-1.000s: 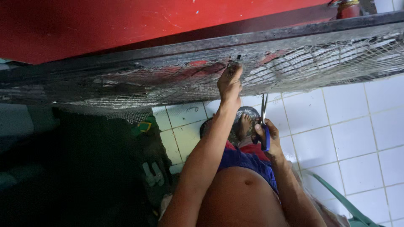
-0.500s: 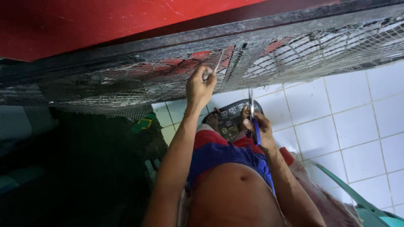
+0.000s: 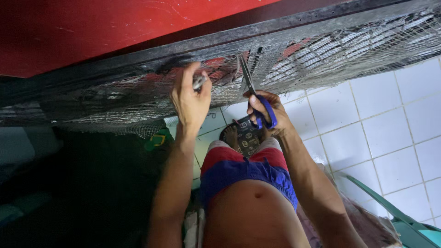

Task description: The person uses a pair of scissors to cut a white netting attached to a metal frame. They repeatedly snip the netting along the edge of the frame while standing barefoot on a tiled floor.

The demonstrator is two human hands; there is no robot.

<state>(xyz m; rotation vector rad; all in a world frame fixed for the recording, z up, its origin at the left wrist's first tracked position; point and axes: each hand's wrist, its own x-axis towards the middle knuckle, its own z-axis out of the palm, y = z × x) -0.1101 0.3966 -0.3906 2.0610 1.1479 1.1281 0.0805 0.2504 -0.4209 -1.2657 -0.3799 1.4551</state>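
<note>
My left hand (image 3: pixel 190 98) is raised against the wire mesh (image 3: pixel 138 94), its fingers (image 3: pixel 198 82) curled and pinching a small grey bit right at the mesh surface; what that bit is, I cannot tell; my right hand (image 3: pixel 268 112) holds the scissors (image 3: pixel 255 94) by their blue handles, fingers threaded through the loops and closed around them; the metal blades point up and touch the mesh just right of my left hand; whether the blades are parted, I cannot tell. The mesh stretches across the view under a dark frame bar (image 3: pixel 275 32) and a red panel (image 3: pixel 105 27). Below are my red and blue shorts (image 3: pixel 248 167), white floor tiles (image 3: pixel 376 133), and a green chair edge (image 3: pixel 404 220) at the lower right.
</note>
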